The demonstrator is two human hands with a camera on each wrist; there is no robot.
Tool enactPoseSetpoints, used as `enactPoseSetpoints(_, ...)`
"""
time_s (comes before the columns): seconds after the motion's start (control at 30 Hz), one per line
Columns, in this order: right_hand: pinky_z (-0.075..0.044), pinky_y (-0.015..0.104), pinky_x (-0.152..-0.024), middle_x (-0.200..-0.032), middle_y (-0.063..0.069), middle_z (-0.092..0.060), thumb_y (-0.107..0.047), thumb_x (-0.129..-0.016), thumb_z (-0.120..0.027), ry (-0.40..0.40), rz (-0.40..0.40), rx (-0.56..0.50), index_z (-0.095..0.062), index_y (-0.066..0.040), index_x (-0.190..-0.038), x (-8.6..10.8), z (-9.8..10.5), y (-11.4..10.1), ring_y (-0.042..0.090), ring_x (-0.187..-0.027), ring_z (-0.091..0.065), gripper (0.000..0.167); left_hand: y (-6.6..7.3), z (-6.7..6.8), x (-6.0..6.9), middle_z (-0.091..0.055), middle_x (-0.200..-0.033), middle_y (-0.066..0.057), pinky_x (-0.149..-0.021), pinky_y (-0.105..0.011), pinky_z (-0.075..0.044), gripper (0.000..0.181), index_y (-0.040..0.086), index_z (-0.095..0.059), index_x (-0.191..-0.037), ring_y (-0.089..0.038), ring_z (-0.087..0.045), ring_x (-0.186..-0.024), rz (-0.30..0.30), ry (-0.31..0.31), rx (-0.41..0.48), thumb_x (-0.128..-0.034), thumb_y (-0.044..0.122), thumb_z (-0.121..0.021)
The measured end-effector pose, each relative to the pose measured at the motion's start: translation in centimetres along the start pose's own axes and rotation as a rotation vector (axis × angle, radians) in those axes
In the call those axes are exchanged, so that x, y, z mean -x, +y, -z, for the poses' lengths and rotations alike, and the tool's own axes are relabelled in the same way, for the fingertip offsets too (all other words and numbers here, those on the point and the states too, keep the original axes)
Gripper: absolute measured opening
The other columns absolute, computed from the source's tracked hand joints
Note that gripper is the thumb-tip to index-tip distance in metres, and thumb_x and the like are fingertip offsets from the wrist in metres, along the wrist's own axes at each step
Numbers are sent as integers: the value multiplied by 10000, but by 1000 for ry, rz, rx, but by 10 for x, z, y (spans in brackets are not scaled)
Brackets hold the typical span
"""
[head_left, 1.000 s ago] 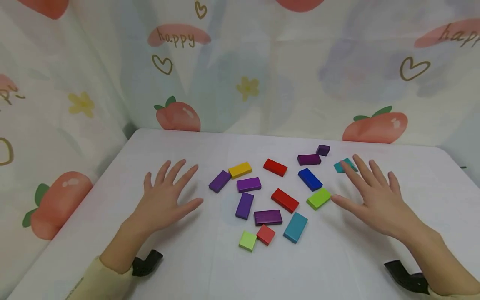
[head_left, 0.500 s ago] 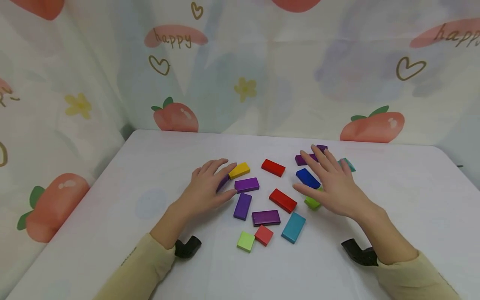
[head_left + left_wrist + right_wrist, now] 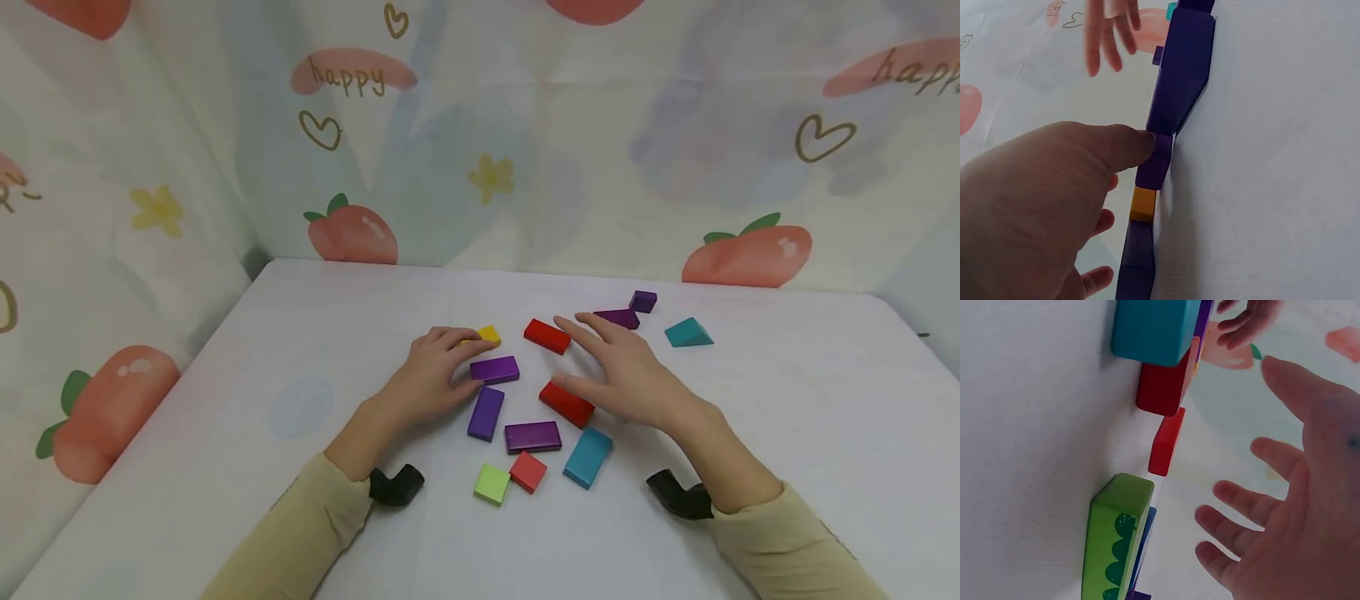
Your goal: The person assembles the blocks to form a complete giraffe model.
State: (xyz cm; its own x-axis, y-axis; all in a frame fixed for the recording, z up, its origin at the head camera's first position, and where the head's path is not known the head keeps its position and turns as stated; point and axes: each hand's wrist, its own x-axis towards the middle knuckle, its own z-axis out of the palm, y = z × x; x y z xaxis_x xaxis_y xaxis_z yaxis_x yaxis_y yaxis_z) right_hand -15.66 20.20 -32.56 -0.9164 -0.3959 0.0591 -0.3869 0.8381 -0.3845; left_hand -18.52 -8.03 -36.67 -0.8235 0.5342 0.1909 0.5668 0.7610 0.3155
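Observation:
My left hand (image 3: pixel 431 371) hovers at the left of a scatter of coloured blocks, fingers loosely bent over a yellow block (image 3: pixel 490 335). Its thumb lies close to a purple block (image 3: pixel 495 369); whether it touches I cannot tell. The purple block (image 3: pixel 1135 256) at the far left is hidden under this hand in the head view. My right hand (image 3: pixel 630 375) is spread above the right side, its thumb over a red block (image 3: pixel 566 405). In the right wrist view a green block (image 3: pixel 1116 544) and a blue block (image 3: pixel 1143 550) lie below the palm, which holds nothing.
Nearer me lie purple blocks (image 3: pixel 532 437), a teal block (image 3: pixel 588 457), a light green block (image 3: pixel 492 484) and a small red block (image 3: pixel 528 472). Farther back are another red block (image 3: pixel 547 336), a dark purple piece (image 3: pixel 642 302) and a teal wedge (image 3: pixel 688 332) on the white table (image 3: pixel 787 433).
Both hands have moved inward over the blocks, the left to the right and the right to the left. The teal wedge is uncovered; the blue and green blocks are now hidden in the head view.

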Motion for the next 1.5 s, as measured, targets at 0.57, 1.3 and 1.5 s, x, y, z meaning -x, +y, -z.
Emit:
enactPoseSetpoints(0.57, -577, 381, -799, -1062, 37, -597, -250, -867, -810, -185, 46, -81, -640, -141, -1180, 10, -5, 0, 244, -1010, -576, 373, 2, -3, 3, -657, -1283, 12, -1122, -556, -293, 378, 237, -701, -1321, -246, -470, -1295, -71, -41, -44, -944, 218, -731)
enactPoseSetpoints(1.3, -576, 386, -815, -1013, 2, -654, -114, -875, -784, -119, 49, -86, -677, -119, -1096, 4, -8, -4, 208, -947, -613, 246, -3, 4, 32, -676, -1213, 27, -1146, -506, -293, 374, 194, -723, -1287, -211, -544, -1195, -181, -49, 7, -916, 179, -764)
enactPoseSetpoints(1.5, -571, 398, -828, -1029, 16, -666, -101, -880, -775, -91, 70, -97, -679, -116, -1096, -4, -10, -9, 224, -965, -615, 237, -5, 6, 38, -674, -1224, 38, -1139, -460, -314, 379, 202, -717, -1298, -184, -533, -1174, -185, -69, 12, -921, 179, -759)
